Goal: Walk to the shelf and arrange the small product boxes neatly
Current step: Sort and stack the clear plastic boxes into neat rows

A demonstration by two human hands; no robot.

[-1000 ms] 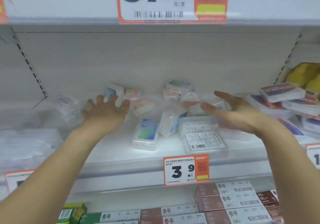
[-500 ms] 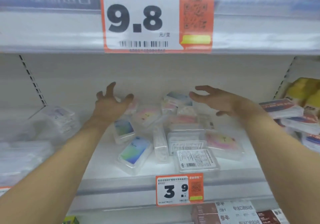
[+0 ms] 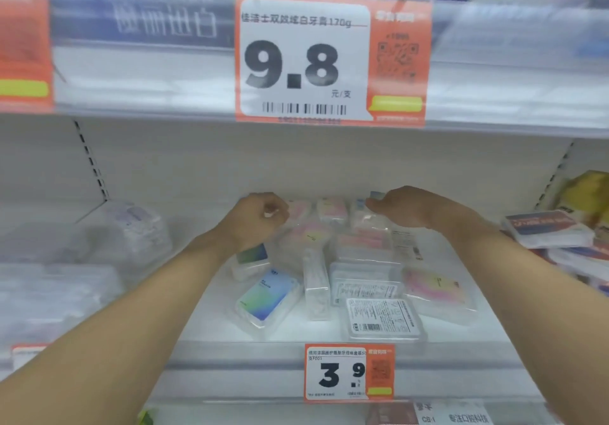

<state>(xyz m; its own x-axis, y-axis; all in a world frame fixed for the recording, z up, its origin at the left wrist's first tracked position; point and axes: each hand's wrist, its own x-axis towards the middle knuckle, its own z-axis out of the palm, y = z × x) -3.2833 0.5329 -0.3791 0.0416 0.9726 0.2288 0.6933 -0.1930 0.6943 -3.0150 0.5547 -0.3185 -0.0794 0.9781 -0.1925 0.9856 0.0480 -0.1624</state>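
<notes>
Several small clear plastic product boxes lie jumbled on the white shelf (image 3: 211, 326). A blue-green box (image 3: 263, 296) lies askew near the front, beside a narrow box on its edge (image 3: 316, 279). A label-side-up box (image 3: 382, 319) and a pink box (image 3: 435, 289) lie to the right. More pink boxes (image 3: 331, 210) sit at the back. My left hand (image 3: 260, 217) reaches to the back row, fingers curled down; what they hold is hidden. My right hand (image 3: 408, 207) hovers palm down over the back boxes, fingertips by a blue-topped box (image 3: 375, 195).
The upper shelf edge with a 9.8 price tag (image 3: 329, 62) hangs low overhead. A 3.9 tag (image 3: 349, 372) marks the front rail. Clear packs (image 3: 138, 233) sit at the left, red-blue packs (image 3: 547, 230) and a yellow pack (image 3: 586, 194) at the right.
Both hands have reached deeper to the back row. The left fingers went from spread to curled down; the right hand flattened. The view tilted upward.
</notes>
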